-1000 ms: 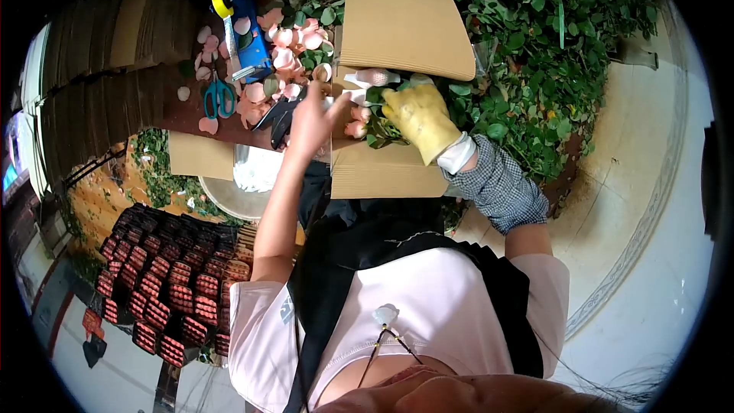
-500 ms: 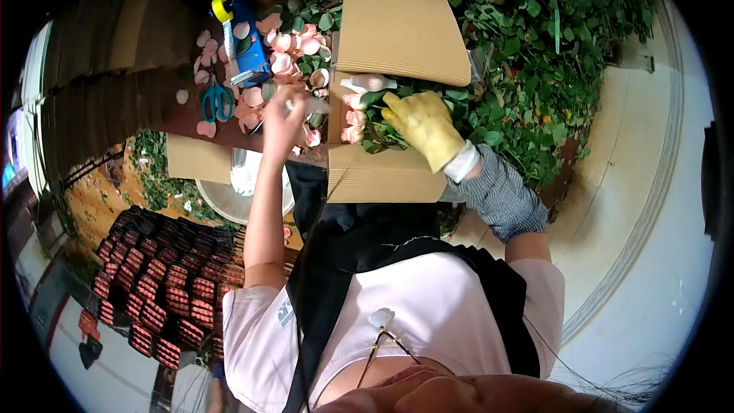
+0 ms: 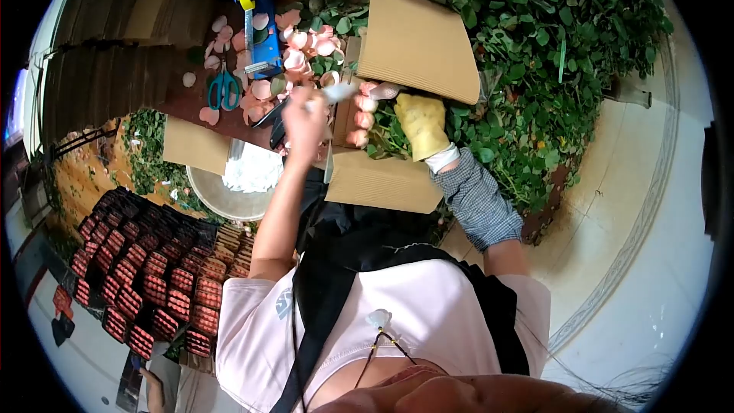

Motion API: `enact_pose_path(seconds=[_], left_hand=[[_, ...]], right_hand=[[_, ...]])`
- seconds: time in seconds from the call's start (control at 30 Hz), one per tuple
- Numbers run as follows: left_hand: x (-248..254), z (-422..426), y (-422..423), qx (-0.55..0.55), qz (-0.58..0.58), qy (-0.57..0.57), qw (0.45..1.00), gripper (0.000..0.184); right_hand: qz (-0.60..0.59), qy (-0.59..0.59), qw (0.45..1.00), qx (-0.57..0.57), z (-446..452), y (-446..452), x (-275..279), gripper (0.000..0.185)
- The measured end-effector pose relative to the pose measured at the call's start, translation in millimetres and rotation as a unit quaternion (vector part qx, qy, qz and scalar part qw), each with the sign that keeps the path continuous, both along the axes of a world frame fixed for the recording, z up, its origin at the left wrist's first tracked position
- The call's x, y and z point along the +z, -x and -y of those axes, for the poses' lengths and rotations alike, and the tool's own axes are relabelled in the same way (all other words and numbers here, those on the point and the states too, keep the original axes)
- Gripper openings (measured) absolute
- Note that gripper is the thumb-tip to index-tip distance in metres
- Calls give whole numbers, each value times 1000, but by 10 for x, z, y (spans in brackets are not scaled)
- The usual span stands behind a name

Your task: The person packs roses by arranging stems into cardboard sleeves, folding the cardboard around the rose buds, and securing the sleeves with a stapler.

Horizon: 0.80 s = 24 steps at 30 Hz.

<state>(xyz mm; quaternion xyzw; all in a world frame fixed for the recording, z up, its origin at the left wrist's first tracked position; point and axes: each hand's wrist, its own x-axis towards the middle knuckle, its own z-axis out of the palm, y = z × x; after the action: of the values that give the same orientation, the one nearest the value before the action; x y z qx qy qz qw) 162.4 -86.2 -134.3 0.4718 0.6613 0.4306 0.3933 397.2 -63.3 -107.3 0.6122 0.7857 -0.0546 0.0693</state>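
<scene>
My bare left hand [image 3: 304,118] is closed on a blurred white piece of netting [image 3: 340,92], just left of the rose heads. Several pink roses [image 3: 365,119] lie in a column on corrugated cardboard [image 3: 382,180], their leafy stems pointing right. At the top of the column, one bud [image 3: 384,91] wears a white net sleeve. In a yellow glove, my right hand [image 3: 422,126] is closed over the stems; its fingertips are partly hidden. Above, a raised cardboard flap [image 3: 417,42] stands over the roses.
Loose petals [image 3: 298,61], teal scissors [image 3: 224,90] and a blue tape dispenser [image 3: 264,34] lie on the left. A bowl of white netting [image 3: 252,172] stands below them. Leafy stems [image 3: 535,69] pile up on the right. Many trays of red items [image 3: 145,275] are at lower left.
My left hand went left to the petals, then came back beside the rose heads with white netting. My right hand stays over the stems. The whole view has shifted slightly.
</scene>
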Motion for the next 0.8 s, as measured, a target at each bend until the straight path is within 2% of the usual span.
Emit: enact_pose_path(seconds=[0.03,0.07,0.1,0.13,0.2,0.23,0.3,0.33,0.37,0.4,0.47,0.5,0.53,0.6,0.63,0.67,0.7,0.73,0.77,0.8], left_hand=[[96,-53,153,-10,-13,-9,1000,14],[194,-110,261,-18,-25,-19,999,13],[224,-134,268,-59,10,-42,997,13],[240,-145,268,-140,60,80,985,13],[309,-197,49,-238,57,149,958,21],[378,-215,-117,-241,-26,124,962,25],[536,-251,-377,-237,-150,79,957,33],[437,-229,-433,-230,-178,32,956,30],[408,-220,-446,-220,-166,16,961,28],[451,-236,-434,-208,-155,0,966,26],[561,-190,-293,-179,26,68,981,23],[357,-115,-190,-181,-73,1,981,22],[419,-18,-88,-126,-57,8,990,22],[494,204,468,-36,-100,115,988,22],[557,371,809,-29,-230,96,968,23],[802,505,1042,-71,-332,165,926,25],[882,624,1273,-128,-404,334,842,33],[592,893,1598,-140,-416,374,817,50],[613,1018,1724,-161,-451,390,787,71],[550,1157,1818,-150,-493,363,776,83]], right_hand=[[1,79,997,-9,-26,-9,76,20],[2,78,997,-9,-14,-35,82,20],[-11,60,998,16,7,-59,85,21],[-24,40,998,42,21,-71,90,23],[-17,26,999,44,40,-36,53,24],[-15,36,998,48,50,-22,73,25],[10,30,998,53,77,16,137,21],[10,20,998,55,84,21,169,21],[13,19,998,56,78,-11,167,21],[-7,47,999,4,56,-55,150,19],[-49,61,995,-66,2,-127,113,20],[-36,97,992,-78,-34,-98,133,21],[-25,133,987,-91,-70,-70,150,21],[-48,94,992,-69,-40,-108,74,21],[-65,56,995,-46,-3,-152,52,21],[-112,28,993,-7,22,-203,92,20],[-145,34,989,5,31,-223,164,20],[-178,38,983,18,36,-231,250,20],[-194,46,980,22,45,-238,318,22],[-230,10,973,25,89,-260,344,23]])
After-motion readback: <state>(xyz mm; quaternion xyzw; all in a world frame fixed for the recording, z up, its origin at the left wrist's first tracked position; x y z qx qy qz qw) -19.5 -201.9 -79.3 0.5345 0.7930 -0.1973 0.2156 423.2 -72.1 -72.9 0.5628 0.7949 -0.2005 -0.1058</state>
